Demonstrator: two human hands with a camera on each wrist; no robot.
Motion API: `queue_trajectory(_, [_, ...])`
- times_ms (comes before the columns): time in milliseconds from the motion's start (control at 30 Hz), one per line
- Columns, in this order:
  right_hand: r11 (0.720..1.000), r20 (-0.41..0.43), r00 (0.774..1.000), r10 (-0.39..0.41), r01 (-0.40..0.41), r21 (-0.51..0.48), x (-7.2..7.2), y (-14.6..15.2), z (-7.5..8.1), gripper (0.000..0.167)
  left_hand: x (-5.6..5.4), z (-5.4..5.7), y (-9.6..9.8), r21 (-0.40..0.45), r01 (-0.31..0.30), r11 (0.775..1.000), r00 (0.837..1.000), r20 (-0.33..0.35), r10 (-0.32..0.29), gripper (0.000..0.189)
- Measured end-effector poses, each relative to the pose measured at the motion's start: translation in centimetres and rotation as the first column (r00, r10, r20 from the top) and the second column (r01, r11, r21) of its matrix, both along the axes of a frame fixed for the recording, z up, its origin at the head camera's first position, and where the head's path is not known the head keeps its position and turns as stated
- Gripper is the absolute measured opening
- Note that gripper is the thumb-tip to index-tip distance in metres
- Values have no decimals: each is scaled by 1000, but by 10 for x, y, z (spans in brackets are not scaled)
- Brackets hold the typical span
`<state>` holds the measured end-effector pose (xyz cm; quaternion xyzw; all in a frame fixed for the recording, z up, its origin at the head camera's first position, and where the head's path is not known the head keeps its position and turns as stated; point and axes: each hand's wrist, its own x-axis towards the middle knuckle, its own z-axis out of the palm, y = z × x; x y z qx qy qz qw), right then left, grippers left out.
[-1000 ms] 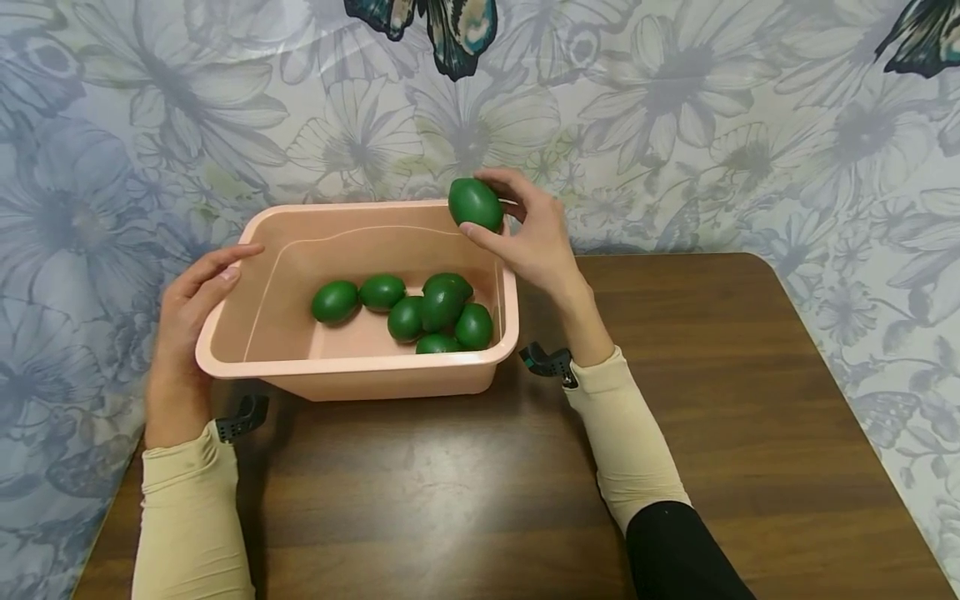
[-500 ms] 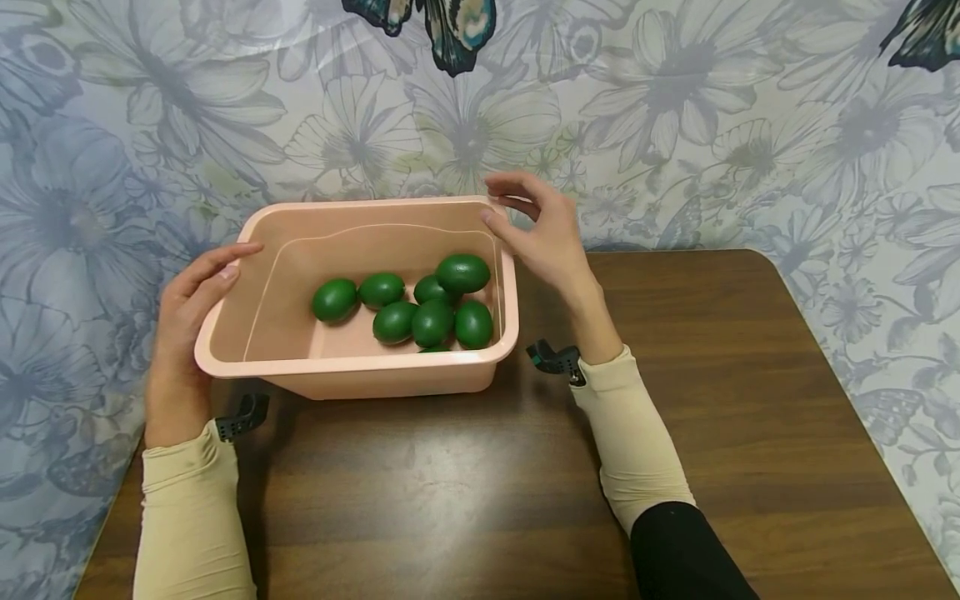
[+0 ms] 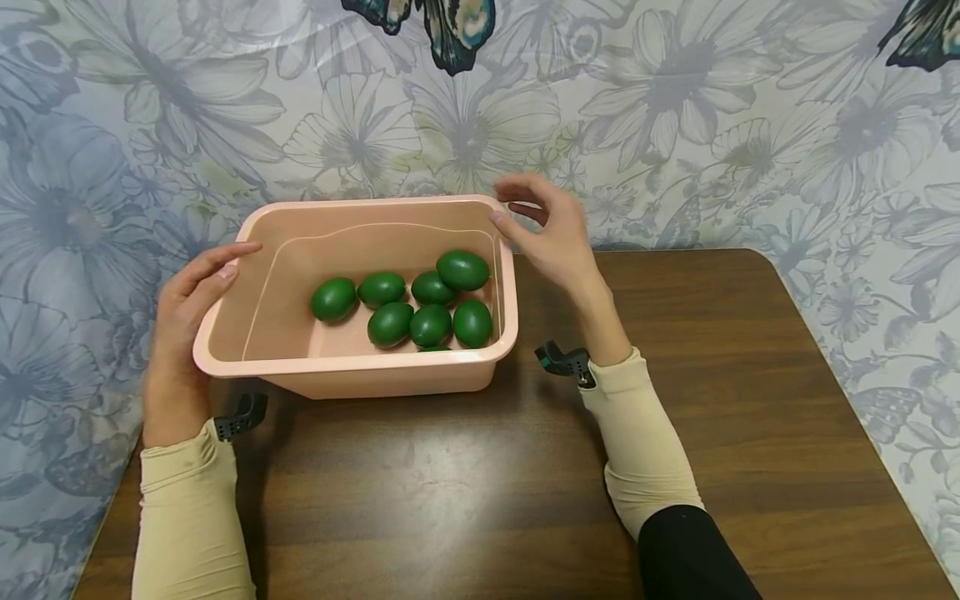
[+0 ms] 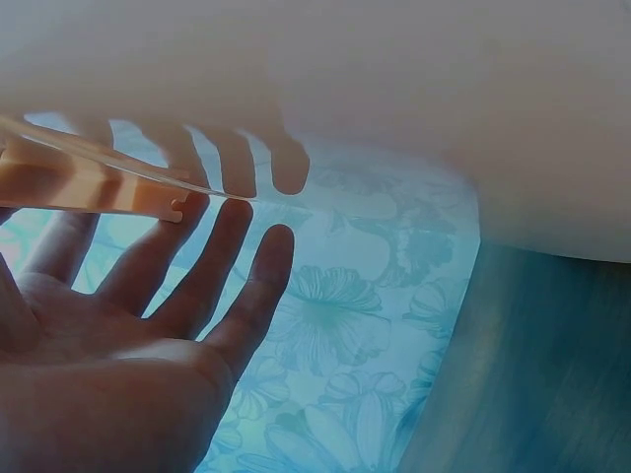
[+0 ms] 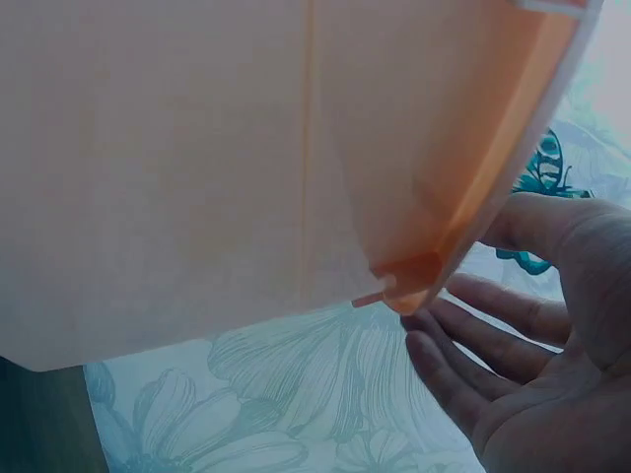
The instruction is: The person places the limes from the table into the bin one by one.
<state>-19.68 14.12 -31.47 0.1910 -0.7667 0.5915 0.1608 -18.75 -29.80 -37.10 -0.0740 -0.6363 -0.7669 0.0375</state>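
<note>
A peach-coloured plastic basin (image 3: 375, 379) stands on the table in the head view. Several glossy dark-green oval fruits that look like limes (image 3: 462, 270) lie inside it, mostly grouped in the right half. At the left end, my left hand (image 3: 182, 321) holds the basin by its rim, thumb and index finger over the top; the left wrist view shows the other fingers (image 4: 222, 256) reaching beneath the rim. My right hand (image 3: 551, 237) is at the far right corner, holding no fruit. Its loosely bent fingers (image 5: 513, 310) lie right at the rim's corner.
The brown wooden table (image 3: 420, 500) reaches toward me and to the right of the basin. Behind it hangs a flower-patterned wall covering (image 3: 645, 125) with dark butterfly prints (image 3: 450, 37). A black strap device (image 3: 564, 362) sits on each wrist.
My right hand has let go of a lime, which now lies in the basin's far right part, and has drifted slightly right. Other limes rolled a little. My left hand stays at the rim.
</note>
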Motion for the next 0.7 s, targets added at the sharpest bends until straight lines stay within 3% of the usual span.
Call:
queue_trajectory(167, [996, 31, 998, -52, 50, 70, -6, 17, -15, 37, -1, 1, -1, 12, 14, 1000, 1000, -9, -14, 41])
queue_trajectory(367, [976, 5, 989, -149, 146, 164, -8, 40, -32, 34, -2, -1, 0, -4, 3, 1000, 999, -40, -3, 41])
queue_trajectory(533, [956, 5, 983, -185, 179, 233, 1, 57, -37, 35, -2, -1, -1, -21, -9, 1000, 999, -35, 9, 40])
queue_trajectory(700, [929, 60, 974, -219, 189, 317, 14, 81, -45, 50, -3, 0, 1, -6, 6, 1000, 999, -40, -6, 41])
